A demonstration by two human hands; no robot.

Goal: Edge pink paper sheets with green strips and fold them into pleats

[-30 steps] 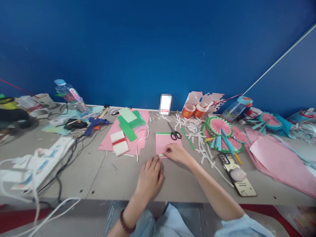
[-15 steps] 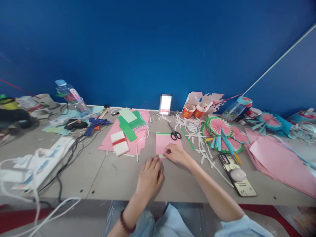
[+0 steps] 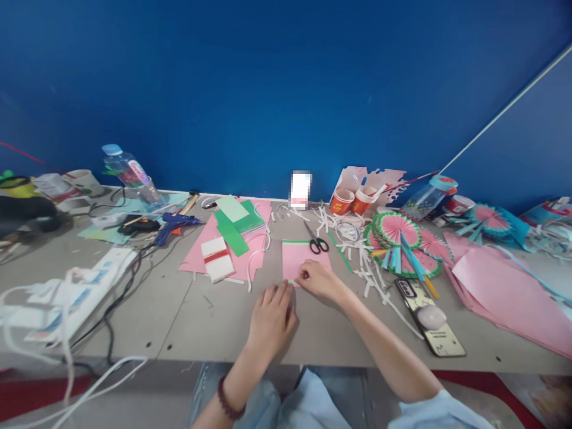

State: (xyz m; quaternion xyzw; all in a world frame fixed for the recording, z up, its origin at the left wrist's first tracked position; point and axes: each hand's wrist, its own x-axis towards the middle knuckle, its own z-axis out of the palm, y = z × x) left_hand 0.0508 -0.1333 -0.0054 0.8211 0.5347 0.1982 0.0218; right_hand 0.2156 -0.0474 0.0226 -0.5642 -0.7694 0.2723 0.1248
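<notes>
A pink sheet of paper (image 3: pixel 292 256) with a green strip along its far edge lies flat in front of me. A pale green strip (image 3: pixel 291 283) shows at its near edge. My left hand (image 3: pixel 273 316) rests palm down at the near left corner, fingers stretched out and their tips by that edge. Over the near part of the sheet, my right hand (image 3: pixel 317 277) is closed, thumb and fingers curled together on the paper. Whatever is between those fingertips is hidden. Black-handled scissors (image 3: pixel 319 245) lie across the sheet's far right corner.
Green paper pieces (image 3: pixel 232 235) and a white pack with a red band (image 3: pixel 217 260) lie left on larger pink paper. To the right are white paper scraps (image 3: pixel 367 277), watermelon paper fans (image 3: pixel 397 231) and a phone (image 3: pixel 431 322). A power strip (image 3: pixel 84 292) with cables sits far left.
Almost nothing differs. Both hands stay at the near edge of the pink sheet, and the view has shifted very slightly.
</notes>
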